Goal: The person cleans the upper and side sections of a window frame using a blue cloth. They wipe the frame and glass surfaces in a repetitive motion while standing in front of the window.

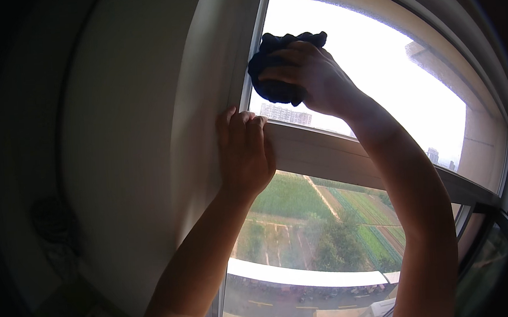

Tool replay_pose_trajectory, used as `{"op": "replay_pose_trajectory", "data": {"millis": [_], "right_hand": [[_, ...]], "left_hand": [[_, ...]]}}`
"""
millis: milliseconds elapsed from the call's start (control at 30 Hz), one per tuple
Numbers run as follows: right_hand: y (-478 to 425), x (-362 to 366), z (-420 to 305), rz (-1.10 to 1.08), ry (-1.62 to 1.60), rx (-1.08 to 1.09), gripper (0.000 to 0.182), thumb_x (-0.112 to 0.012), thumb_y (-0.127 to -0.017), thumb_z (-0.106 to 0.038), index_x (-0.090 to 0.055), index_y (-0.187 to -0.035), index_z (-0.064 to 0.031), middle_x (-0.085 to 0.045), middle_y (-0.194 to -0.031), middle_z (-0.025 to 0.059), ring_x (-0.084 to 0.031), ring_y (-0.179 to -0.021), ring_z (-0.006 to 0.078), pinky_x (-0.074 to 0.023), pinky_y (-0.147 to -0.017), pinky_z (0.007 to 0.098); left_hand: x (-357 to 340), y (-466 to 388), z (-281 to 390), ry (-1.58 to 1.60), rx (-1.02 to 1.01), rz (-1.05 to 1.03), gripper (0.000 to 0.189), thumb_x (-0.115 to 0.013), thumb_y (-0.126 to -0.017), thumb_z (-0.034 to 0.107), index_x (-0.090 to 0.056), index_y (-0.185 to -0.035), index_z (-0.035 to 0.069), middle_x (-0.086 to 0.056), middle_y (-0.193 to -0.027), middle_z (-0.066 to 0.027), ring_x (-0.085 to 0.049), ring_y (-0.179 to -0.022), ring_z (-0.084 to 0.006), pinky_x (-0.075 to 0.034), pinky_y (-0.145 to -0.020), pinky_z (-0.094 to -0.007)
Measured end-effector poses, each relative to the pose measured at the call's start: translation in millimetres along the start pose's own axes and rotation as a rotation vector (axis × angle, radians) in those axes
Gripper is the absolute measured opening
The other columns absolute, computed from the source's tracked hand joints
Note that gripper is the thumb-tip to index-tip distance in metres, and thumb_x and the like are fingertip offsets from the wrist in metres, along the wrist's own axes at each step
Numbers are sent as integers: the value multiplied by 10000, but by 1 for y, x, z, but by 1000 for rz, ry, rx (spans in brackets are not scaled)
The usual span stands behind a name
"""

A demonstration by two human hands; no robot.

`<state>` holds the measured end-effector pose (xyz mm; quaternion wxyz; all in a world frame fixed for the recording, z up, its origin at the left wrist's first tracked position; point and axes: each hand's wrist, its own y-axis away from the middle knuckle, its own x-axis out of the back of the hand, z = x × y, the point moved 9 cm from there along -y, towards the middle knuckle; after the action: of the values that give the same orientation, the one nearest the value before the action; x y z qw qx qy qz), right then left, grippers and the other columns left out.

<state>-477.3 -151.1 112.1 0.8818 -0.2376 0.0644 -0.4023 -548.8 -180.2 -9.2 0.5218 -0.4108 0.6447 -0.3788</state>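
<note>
My right hand (316,78) is closed over a bunched dark cloth (277,89), its fingers spread across the folds. The cloth lies against the upper window pane (379,72), close to the pane's left edge. Below it, my left hand (246,154) rests on the light window frame, where the upright (231,68) meets the crossbar (319,148). Its fingertips reach the lower left corner of the upper pane, and it holds no loose object.
Under the crossbar is a lower pane (284,226), with fields and a road visible outside. A pale wall (122,144) runs along the left. At right, a dark-framed window section (485,231) stands at an angle. A dark object (53,223) at far left is too dim to identify.
</note>
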Motion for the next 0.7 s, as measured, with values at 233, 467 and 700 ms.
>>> {"op": "replay_pose_trajectory", "data": {"millis": [233, 467, 700], "right_hand": [[-40, 17, 118, 314, 341, -478, 366, -575, -899, -193, -626, -1261, -172, -639, -1213, 165, -575, -1154, 381, -421, -1029, 496], [-8, -6, 25, 70, -73, -179, 618, -750, -705, -5, -638, -1230, -310, -576, -1296, 2, -488, -1259, 266, -431, -1031, 477], [20, 23, 53, 66, 70, -247, 562, -775, -761, -30, -632, -1252, -264, -630, -1226, 58, -567, -1189, 269, -513, -946, 435]], "left_hand": [[-9, -1, 11, 38, -11, 18, 196, -527, -889, 36, -554, -1079, -3, -559, -1046, -180, -526, -1062, -360, -376, -1039, -538], [-5, -4, 9, 9, 10, 35, 186, -543, -882, 25, -573, -1066, 23, -516, -1116, -191, -493, -1106, -363, -397, -997, -510], [-3, -3, 13, -8, 34, 21, 193, -562, -872, 18, -588, -1063, 19, -488, -1166, -198, -483, -1121, -387, -423, -949, -481]]}}
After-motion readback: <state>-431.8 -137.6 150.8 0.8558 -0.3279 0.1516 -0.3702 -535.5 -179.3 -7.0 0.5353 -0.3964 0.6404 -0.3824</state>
